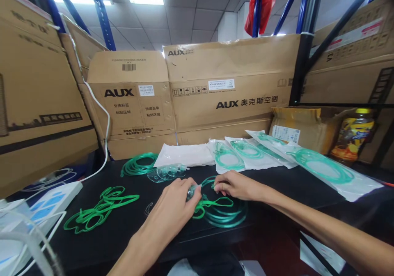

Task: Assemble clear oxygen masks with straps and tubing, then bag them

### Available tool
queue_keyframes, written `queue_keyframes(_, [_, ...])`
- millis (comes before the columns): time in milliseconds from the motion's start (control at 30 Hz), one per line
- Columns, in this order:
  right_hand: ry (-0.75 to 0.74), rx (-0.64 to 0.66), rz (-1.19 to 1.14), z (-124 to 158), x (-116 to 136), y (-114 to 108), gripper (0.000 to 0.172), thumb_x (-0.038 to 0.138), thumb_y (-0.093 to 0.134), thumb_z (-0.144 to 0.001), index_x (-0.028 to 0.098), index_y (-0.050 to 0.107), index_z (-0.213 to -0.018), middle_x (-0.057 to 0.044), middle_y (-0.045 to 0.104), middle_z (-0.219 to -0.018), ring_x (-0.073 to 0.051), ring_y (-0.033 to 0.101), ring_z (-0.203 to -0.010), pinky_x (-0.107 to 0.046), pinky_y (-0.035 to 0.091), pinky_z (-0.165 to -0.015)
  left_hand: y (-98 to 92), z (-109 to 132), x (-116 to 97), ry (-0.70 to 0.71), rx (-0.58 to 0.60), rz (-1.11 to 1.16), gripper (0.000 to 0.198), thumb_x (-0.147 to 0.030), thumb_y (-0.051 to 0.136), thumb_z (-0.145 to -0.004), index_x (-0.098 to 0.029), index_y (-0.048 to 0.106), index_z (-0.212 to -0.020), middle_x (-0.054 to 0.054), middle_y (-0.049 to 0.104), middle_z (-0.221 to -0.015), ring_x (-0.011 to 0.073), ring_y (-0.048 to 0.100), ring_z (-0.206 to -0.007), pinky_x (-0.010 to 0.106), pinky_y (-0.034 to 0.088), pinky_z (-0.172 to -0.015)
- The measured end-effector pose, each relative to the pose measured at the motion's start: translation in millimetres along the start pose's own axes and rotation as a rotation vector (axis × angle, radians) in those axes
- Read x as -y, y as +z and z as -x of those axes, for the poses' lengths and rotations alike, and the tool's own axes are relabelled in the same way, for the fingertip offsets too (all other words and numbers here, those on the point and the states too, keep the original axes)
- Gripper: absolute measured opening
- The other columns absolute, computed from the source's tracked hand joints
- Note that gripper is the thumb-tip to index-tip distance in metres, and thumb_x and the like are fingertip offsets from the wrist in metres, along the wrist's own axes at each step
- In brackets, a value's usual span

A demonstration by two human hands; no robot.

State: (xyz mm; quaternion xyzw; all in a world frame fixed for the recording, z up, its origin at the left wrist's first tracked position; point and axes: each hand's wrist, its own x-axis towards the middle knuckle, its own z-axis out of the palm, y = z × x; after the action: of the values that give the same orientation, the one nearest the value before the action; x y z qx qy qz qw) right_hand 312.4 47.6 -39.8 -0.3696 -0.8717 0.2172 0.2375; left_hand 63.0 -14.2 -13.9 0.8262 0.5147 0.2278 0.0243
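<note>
My left hand (175,206) is closed around a clear plastic mask piece (191,191), mostly hidden by the fingers. Just to its right, my right hand (238,185) pinches something small and greenish; whether it is tube or strap I cannot tell. A coil of translucent green tubing (227,221) lies on the black table below and between my hands, running up towards the fingertips. Over it hangs a loop of bright green elastic strap (217,203). Behind my left hand lie clear plastic masks (168,172), beside another coil of green tubing (138,165).
A tangle of green elastic straps (100,208) lies on the left. White packets (184,155) and bagged green tubing sets (227,157) line the back. Cardboard boxes (197,116) wall off the rear. A power strip (51,204) with cables is at left, a drink bottle (352,136) at right.
</note>
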Motion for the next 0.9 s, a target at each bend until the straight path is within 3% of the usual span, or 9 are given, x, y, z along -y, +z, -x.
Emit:
queue_keyframes(67, [0.001,-0.018,0.033,-2.0,3.9,1.1,0.026,0.033,0.058,-0.098,0.017,0.074,-0.086,0.0,0.068,-0.07,-0.015,0.061,-0.064,-0.023,0.045,-0.061,4.8,-14.0,8.8,-0.032,0.034,0.037,0.032,-0.039,0.037,-0.103,-0.03,0.068,-0.105,0.003,0.075,-0.104,0.0263,0.068,-0.103,0.039,0.048,-0.09])
queue_keyframes(167, [-0.019,-0.084,0.085,-2.9,11.5,2.9,0.022,0.037,0.065,-0.095,0.02,0.077,-0.103,-0.005,0.073,-0.096,-0.021,0.067,-0.089,-0.028,0.049,-0.08,7.9,-30.8,17.7,-0.005,0.004,-0.003,0.031,-0.036,0.041,-0.102,-0.026,0.07,-0.11,0.006,0.074,-0.112,0.0286,0.065,-0.11,0.041,0.046,-0.095])
queue_keyframes(300, [-0.035,-0.217,0.128,8.9,22.0,-3.0,0.028,0.034,0.063,-0.098,0.024,0.07,-0.123,-0.008,0.066,-0.124,-0.024,0.06,-0.117,-0.035,0.043,-0.103,2.2,-39.9,10.7,0.08,-0.048,-0.037,0.032,-0.032,0.044,-0.101,-0.02,0.069,-0.118,0.011,0.071,-0.122,0.0291,0.059,-0.12,0.043,0.039,-0.106])
queue_keyframes(433, [-0.024,-0.323,0.153,24.8,25.1,-8.7,0.019,0.032,0.062,-0.099,0.021,0.074,-0.109,-0.008,0.068,-0.109,-0.024,0.063,-0.103,-0.036,0.046,-0.093,1.0,-49.8,-8.1,0.161,-0.007,-0.026,0.034,-0.035,0.046,-0.101,-0.021,0.068,-0.123,0.01,0.07,-0.124,0.0282,0.059,-0.122,0.039,0.041,-0.106])
queue_keyframes(633, [-0.051,-0.261,0.141,7.0,18.8,8.9,0.014,0.024,0.066,-0.096,0.021,0.079,-0.09,-0.004,0.069,-0.095,-0.02,0.066,-0.088,-0.029,0.049,-0.079,12.6,-70.4,-19.1,0.206,0.088,0.001,0.039,-0.029,0.04,-0.102,-0.022,0.065,-0.13,0.009,0.069,-0.13,0.0272,0.06,-0.125,0.037,0.043,-0.106])
queue_keyframes(733, [-0.044,-0.279,0.124,8.1,27.9,7.6,0.014,0.023,0.065,-0.095,0.023,0.079,-0.097,-0.005,0.071,-0.1,-0.021,0.067,-0.091,-0.03,0.05,-0.082,16.6,-74.2,-15.8,0.184,0.139,-0.001,0.04,-0.031,0.037,-0.103,-0.021,0.065,-0.131,0.011,0.068,-0.133,0.0281,0.059,-0.128,0.039,0.041,-0.108])
queue_keyframes(833, [0.005,-0.397,0.103,40.0,46.1,-0.4,0.021,0.034,0.059,-0.099,0.026,0.078,-0.106,-0.007,0.073,-0.106,-0.025,0.067,-0.096,-0.035,0.05,-0.087,18.9,-75.8,-12.6,0.158,0.206,-0.006,0.044,-0.044,0.043,-0.102,-0.02,0.065,-0.132,0.012,0.064,-0.14,0.0311,0.054,-0.134,0.041,0.038,-0.111])
queue_keyframes(900, [0.103,-0.499,0.029,74.5,55.3,0.6,0.028,0.044,0.059,-0.099,0.026,0.078,-0.089,-0.007,0.074,-0.097,-0.025,0.067,-0.087,-0.034,0.052,-0.081,20.6,-77.0,-12.8,0.148,0.249,-0.008,0.051,-0.054,0.049,-0.099,-0.019,0.065,-0.133,0.014,0.062,-0.142,0.0336,0.053,-0.135,0.042,0.039,-0.111])
